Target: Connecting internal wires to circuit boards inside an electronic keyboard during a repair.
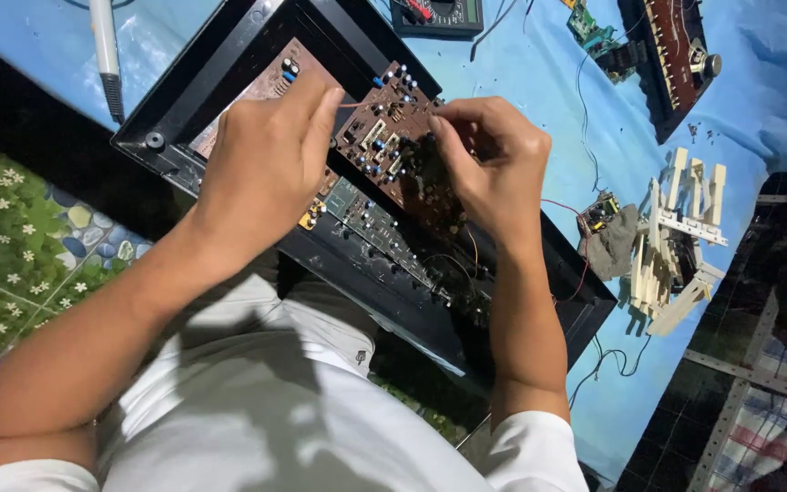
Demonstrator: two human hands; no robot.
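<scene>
A brown circuit board (384, 137) studded with small parts is lifted at a tilt above an open black device case (229, 64). My left hand (266, 164) grips the board's left edge, fingers pointing away from me. My right hand (489, 169) holds its right side, fingertips pinched on the top edge. A second brown board (270, 77) and a greenish board (357, 205) lie inside the case beneath. Thin wires run from the boards into the case.
A soldering iron (107, 55) lies at the upper left on the blue cloth (539, 82). A multimeter (439, 14) sits at the top. Another dismantled board (671, 55) and a pile of cream keyboard keys (676, 241) lie to the right. My white-trousered legs fill the bottom.
</scene>
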